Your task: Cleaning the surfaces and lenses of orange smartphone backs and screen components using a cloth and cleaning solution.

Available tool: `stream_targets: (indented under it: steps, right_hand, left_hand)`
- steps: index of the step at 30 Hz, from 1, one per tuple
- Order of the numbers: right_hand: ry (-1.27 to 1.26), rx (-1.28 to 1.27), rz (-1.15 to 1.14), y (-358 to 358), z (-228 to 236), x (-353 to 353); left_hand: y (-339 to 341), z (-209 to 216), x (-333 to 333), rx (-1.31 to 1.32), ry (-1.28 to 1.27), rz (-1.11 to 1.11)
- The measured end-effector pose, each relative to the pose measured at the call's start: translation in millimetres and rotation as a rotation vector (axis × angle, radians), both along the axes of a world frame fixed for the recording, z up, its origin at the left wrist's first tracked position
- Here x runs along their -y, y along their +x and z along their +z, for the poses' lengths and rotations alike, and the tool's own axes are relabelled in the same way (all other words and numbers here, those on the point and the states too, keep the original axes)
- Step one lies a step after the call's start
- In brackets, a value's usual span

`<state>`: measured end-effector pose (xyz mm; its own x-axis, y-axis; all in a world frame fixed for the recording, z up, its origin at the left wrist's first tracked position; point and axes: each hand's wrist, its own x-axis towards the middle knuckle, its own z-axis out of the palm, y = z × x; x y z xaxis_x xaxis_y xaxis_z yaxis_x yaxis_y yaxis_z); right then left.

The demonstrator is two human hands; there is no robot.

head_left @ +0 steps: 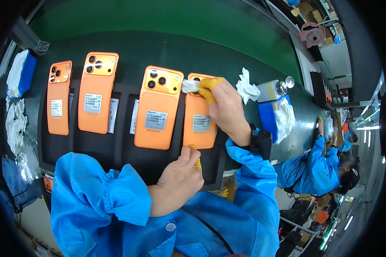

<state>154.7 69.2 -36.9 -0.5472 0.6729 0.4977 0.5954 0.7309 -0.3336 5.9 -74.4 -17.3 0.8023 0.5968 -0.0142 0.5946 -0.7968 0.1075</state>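
Note:
My right hand (228,108), wearing yellow finger cots, pinches a folded white wipe (189,86) against the camera area of the rightmost orange phone (195,109). My fingers partly hide that phone's lenses. At its lower edge, the curled fingers of my left hand (179,174) grip the phone; a yellow finger cot shows there too. Just left lies another orange phone (155,135), back up, with three lenses and a white label. Two more such phones, a wider-looking one (95,118) and one at the far left (59,92), lie in the same row.
The phones lie over a black compartmented tray (85,147) on a dark green bench. Right stand a metal-topped dispenser bottle (270,91), a crumpled wipe (246,88) and a blue box of wipes (268,118). Another blue wipe box (28,73) sits left. Further right works a person in blue (309,173).

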Motion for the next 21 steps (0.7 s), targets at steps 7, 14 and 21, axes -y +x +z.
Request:
stream_targets:
  steps: [7, 14, 21]
  right_hand:
    - [-0.225, 0.081, -0.218, 16, 20, 8]
    - [-0.033, -0.034, -0.01, -9, 1, -6]
    - [-0.137, 0.078, -0.103, 10, 13, 13]
  left_hand:
    - [-2, 0, 0, 0.029, 0.073, -0.018]
    - [-1, 4, 0, 0.026, 0.046, -0.016]
    - [0, 0, 1, 0.051, 0.036, -0.005]
